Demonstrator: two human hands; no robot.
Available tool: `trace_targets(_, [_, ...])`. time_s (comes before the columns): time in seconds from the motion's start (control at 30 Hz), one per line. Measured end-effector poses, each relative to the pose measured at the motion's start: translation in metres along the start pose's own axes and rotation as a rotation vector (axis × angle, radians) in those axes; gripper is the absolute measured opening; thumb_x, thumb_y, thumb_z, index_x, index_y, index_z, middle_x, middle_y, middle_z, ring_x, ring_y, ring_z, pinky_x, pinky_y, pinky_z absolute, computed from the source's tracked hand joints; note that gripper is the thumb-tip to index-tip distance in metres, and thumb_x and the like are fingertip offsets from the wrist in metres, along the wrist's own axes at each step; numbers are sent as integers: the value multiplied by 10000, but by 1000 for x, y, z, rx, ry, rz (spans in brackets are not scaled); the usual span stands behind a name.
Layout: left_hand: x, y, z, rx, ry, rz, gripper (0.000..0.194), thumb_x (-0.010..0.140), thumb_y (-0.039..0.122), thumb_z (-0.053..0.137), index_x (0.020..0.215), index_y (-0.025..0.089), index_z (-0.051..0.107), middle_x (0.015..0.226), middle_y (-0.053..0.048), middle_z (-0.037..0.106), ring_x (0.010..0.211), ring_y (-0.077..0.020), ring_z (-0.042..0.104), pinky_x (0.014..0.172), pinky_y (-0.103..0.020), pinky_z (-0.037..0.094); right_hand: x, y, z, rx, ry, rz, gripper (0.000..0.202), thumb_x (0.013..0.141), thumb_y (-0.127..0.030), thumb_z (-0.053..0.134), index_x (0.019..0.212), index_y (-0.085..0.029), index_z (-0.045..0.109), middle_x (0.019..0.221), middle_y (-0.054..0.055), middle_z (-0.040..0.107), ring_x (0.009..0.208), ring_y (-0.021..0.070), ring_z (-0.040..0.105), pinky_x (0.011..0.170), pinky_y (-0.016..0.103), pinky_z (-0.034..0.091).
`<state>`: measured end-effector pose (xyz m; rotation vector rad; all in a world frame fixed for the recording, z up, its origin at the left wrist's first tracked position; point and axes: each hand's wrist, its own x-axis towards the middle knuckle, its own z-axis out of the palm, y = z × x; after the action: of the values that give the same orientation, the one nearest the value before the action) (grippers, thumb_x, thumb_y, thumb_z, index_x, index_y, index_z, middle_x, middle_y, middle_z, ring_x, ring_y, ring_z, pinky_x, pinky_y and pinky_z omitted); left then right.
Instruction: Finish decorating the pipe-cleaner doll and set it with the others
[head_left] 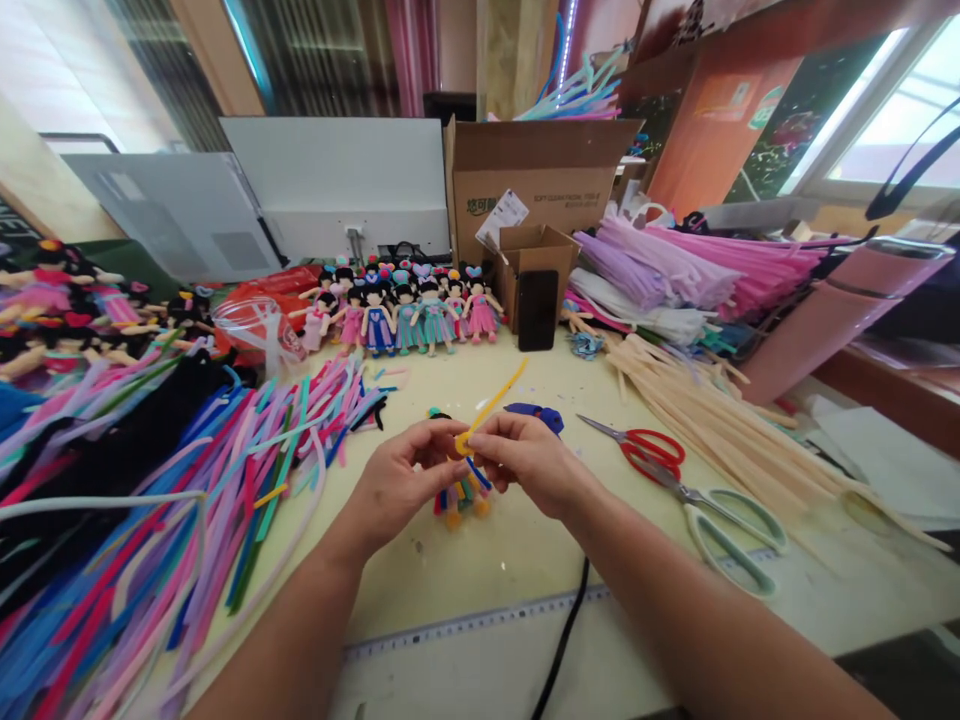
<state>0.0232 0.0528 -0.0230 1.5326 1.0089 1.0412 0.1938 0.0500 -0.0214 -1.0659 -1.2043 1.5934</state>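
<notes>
Between my fingertips is a yellow pipe cleaner [501,396], coiled at its lower end, with its free end pointing up and to the right. My left hand [401,480] pinches the coil from the left. From the right, my right hand [534,460] pinches it too, and a short blue pipe cleaner piece [478,474] shows below those fingers. Under my hands a small doll [459,502] with yellow feet lies on the table, partly hidden. A dark blue tool [536,415], perhaps a glue gun, lies just behind my right hand.
Red-handled scissors [649,450] and white-handled scissors [731,520] lie at right, beside beige pipe cleaners [697,420]. Many coloured pipe cleaners [247,470] cover the left. Finished dolls [427,315], a phone [538,310] and a cardboard box [555,170] stand behind. A black cable [564,640] crosses a ruler strip [450,625].
</notes>
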Motion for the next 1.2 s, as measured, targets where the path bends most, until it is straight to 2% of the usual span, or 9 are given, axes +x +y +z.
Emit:
trace_targets(0.23, [-2,-2,1,141,25,104,232,690,234,714,914,176,729,736,-13,685,643,-137,582,617,-253,485,-1,2,-1,48,-57,39,324,698,-438,703,647,-147,571,528,-44,536,402,44,452,369,168,345])
trace_targets(0.33, [-2,-3,1,130,27,97,236,692,255,712,912,172,723,748,-22,692,649,-144,594,620,-262,493,-2,0,-2,45,-85,48,328,733,-447,678,660,-140,586,591,-19,573,429,47,478,380,169,367])
trace_targets(0.57, [1,-3,-2,126,36,39,277,661,294,729,910,175,705,785,-32,706,698,-164,625,670,-277,503,-1,2,-3,-6,-73,24,236,704,-351,695,669,-168,550,467,-58,501,391,59,452,374,168,339])
trace_targets(0.63, [4,-5,-9,126,93,-1,296,657,328,718,912,181,684,804,-28,708,721,-173,635,684,-281,503,1,4,-5,-51,-37,12,200,722,-326,664,680,-171,545,470,-62,487,401,63,441,384,175,342])
trace_targets(0.73, [9,-11,-20,327,208,-86,232,728,415,621,773,189,651,700,-16,682,637,-169,611,623,-274,467,7,10,-9,-231,61,-47,133,753,-272,607,693,-176,536,539,-49,504,479,81,466,444,195,380])
trace_targets(0.87, [13,-19,-25,812,95,-214,438,823,533,440,564,212,585,560,-38,635,588,-207,586,574,-293,386,14,25,-10,-629,175,-191,120,784,-204,542,668,-184,519,639,-27,549,612,106,486,562,226,383])
trace_targets(0.97, [16,-23,-20,998,133,-211,440,832,560,403,641,219,606,625,-50,658,670,-234,602,584,-295,349,16,33,-5,-716,144,-137,132,807,-197,515,676,-196,501,628,-30,556,607,114,480,554,228,349])
trace_targets(1.1, [20,-29,-15,872,107,-243,398,768,573,479,704,206,618,688,-44,663,695,-229,602,591,-298,359,14,34,2,-630,81,-131,155,839,-229,501,690,-207,460,625,-37,536,595,114,481,547,224,342])
trace_targets(1.2, [20,-27,-12,607,144,-246,336,661,523,622,729,196,579,692,-16,640,678,-208,600,602,-295,409,12,30,3,-545,65,-179,175,841,-266,515,686,-208,457,642,-40,533,619,118,490,567,227,361])
